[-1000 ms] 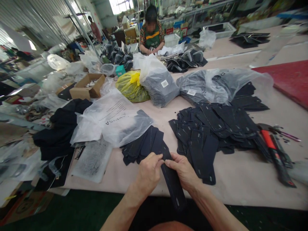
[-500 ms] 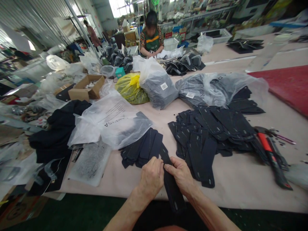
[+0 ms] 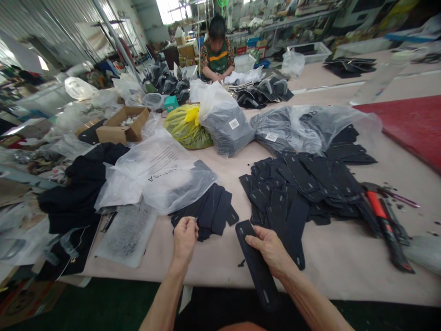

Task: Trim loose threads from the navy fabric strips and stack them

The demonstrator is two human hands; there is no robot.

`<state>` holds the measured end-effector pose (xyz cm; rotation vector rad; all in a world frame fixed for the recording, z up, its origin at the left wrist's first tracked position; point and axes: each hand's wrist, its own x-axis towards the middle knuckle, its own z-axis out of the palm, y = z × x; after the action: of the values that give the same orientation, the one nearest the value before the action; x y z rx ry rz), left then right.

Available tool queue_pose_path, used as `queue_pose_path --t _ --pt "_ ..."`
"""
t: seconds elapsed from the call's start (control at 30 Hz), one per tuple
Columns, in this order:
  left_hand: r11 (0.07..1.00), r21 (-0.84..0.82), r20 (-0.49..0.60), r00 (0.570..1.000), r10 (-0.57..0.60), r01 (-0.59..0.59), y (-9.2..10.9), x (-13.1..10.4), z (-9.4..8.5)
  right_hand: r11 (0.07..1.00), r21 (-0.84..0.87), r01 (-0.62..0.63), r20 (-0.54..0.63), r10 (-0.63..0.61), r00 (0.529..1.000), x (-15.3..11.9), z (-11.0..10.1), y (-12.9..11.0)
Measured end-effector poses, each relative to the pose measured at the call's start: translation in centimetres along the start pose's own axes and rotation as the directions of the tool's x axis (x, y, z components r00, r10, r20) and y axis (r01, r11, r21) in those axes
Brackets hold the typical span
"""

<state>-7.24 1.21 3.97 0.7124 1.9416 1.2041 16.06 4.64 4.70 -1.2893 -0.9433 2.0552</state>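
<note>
Right hand (image 3: 270, 248) around dark strip (image 3: 257, 267)

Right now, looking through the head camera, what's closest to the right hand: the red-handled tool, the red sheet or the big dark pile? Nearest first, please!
Starting from the right hand:
1. Big dark pile: just beyond the hand.
2. Red-handled tool: off to the right, past the pile.
3. Red sheet: farthest, at the far right.
</note>
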Motion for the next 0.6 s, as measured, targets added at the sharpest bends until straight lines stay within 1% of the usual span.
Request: queue_pose_path --t 0.07,0.1,0.13,0.17,0.2,0.23,0.27,0.3,0.33,0.37,0.4,0.43,0.47,0.5,0.53,0.57,0.6 --pt "0.980 -0.161 0.068 0.992 -0.106 0.116 -1.6 0.5 -2.0 0.980 -0.163 0.113 -0.076 -0.126 0.989 0.7 -2.5 -0.3" --pt "0.967 -0.201 0.107 0.985 -0.135 0.155 -2.4 0.5 -2.8 0.947 -0.270 0.173 -0.129 -0.214 0.968 1.1 -3.9 -0.6" --pt "0.957 -0.217 0.134 0.977 -0.167 0.193 -3.3 0.2 -3.4 0.898 -0.389 0.206 -0.185 -0.295 0.937 1.6 -5.3 -1.0" --pt "0.949 -0.217 0.141 0.970 -0.200 0.227 -4.2 -0.2 -3.9 0.829 -0.523 0.197 -0.249 -0.370 0.895 2.1 -6.5 -1.5" --pt "0.943 -0.210 0.134 0.963 -0.233 0.257 -5.1 -0.7 -4.2 0.734 -0.661 0.155 -0.306 -0.452 0.838 2.5 -7.6 -1.9" --pt "0.938 -0.200 0.120 0.957 -0.265 0.285 -5.9 -1.3 -4.3 0.624 -0.776 0.096 -0.340 -0.541 0.769 2.8 -8.3 -2.4" --pt "0.931 -0.191 0.107 0.950 -0.295 0.310 -6.7 -1.8 -4.2 0.510 -0.859 0.037 -0.344 -0.631 0.696 3.2 -8.6 -2.7" --pt "0.924 -0.184 0.101 0.942 -0.321 0.335 -7.3 -2.3 -4.0 0.413 -0.911 0.001 -0.321 -0.709 0.629 3.5 -8.5 -3.0" --pt "0.918 -0.176 0.104 0.934 -0.341 0.355 -7.8 -2.8 -3.7 0.346 -0.938 0.002 -0.280 -0.763 0.582 3.8 -7.9 -3.1" --pt "0.915 -0.161 0.117 0.927 -0.356 0.371 -8.0 -3.2 -3.3 0.313 -0.949 0.036 -0.237 -0.786 0.571 4.1 -6.9 -3.0" --pt "0.914 -0.136 0.134 0.921 -0.365 0.382 -8.1 -3.5 -2.8 0.314 -0.945 0.088 -0.203 -0.777 0.596 4.5 -5.6 -2.7" --pt "0.919 -0.098 0.148 0.919 -0.366 0.382 -8.0 -3.7 -2.2 0.338 -0.930 0.141 -0.172 -0.743 0.647 4.9 -4.0 -2.3" --pt "0.933 -0.052 0.152 0.926 -0.346 0.357 -7.6 -3.7 -1.6 0.374 -0.910 0.178 -0.139 -0.680 0.720 5.4 -2.3 -1.6" --pt "0.954 0.002 0.150 0.943 -0.298 0.301 -7.1 -3.7 -1.0 0.414 -0.891 0.185 -0.117 -0.605 0.787 6.0 -0.6 -0.9" --pt "0.975 0.060 0.140 0.965 -0.222 0.215 -6.5 -3.5 -0.4 0.436 -0.884 0.167 -0.100 -0.526 0.844 6.6 1.1 0.0" --pt "0.986 0.119 0.127 0.983 -0.129 0.114 -5.8 -3.3 0.2 0.446 -0.883 0.149 -0.086 -0.464 0.882 7.2 2.5 0.8" --pt "0.983 0.181 0.113 0.993 -0.034 0.013 -5.0 -2.9 0.8 0.457 -0.880 0.130 -0.086 -0.423 0.902 7.7 3.7 1.6"
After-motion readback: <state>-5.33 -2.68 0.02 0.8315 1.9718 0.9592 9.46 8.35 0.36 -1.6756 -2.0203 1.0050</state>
